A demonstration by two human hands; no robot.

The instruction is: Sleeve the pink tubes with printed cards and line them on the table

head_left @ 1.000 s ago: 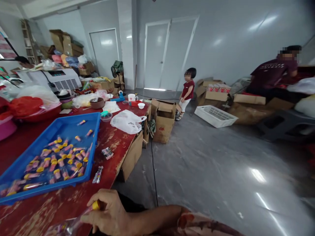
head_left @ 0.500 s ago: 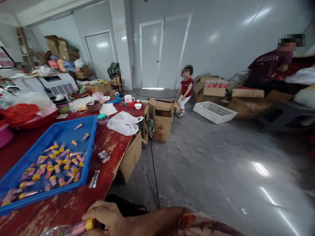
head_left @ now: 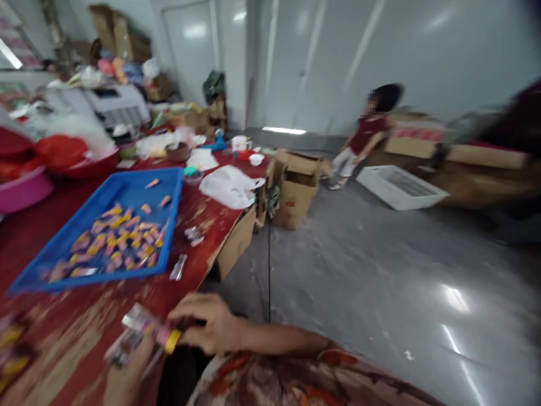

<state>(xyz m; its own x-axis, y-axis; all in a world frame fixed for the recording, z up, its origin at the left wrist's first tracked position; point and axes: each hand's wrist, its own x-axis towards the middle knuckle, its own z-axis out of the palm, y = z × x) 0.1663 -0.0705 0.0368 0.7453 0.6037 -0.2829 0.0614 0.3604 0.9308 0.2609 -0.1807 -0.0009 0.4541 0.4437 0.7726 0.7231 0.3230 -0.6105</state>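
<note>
The picture is smeared by motion. My right hand point(head_left: 209, 327) is closed on a pink tube with a yellow cap point(head_left: 169, 340) at the near edge of the red table point(head_left: 63, 332). My left hand point(head_left: 127, 372) rises from below and seems to grip a clear wrapper point(head_left: 129, 335) at the tube's other end; its fingers are blurred. A blue tray point(head_left: 127, 189) with several more pink and yellow tubes lies on the table beyond my hands. Two loose packets point(head_left: 178, 267) rest beside the tray.
Red and pink basins point(head_left: 63, 158), a white plastic bag point(head_left: 230, 186), cups and a bowl crowd the table's far end. Cardboard boxes point(head_left: 296, 192) stand by the table edge. A child point(head_left: 363, 135), a white crate point(head_left: 399, 189) and another person are across the grey floor.
The camera has swung down and left, blurring the view. My left hand has come into sight at the tube's wrapper. My right hand still holds the capped tube, now further onto the table.
</note>
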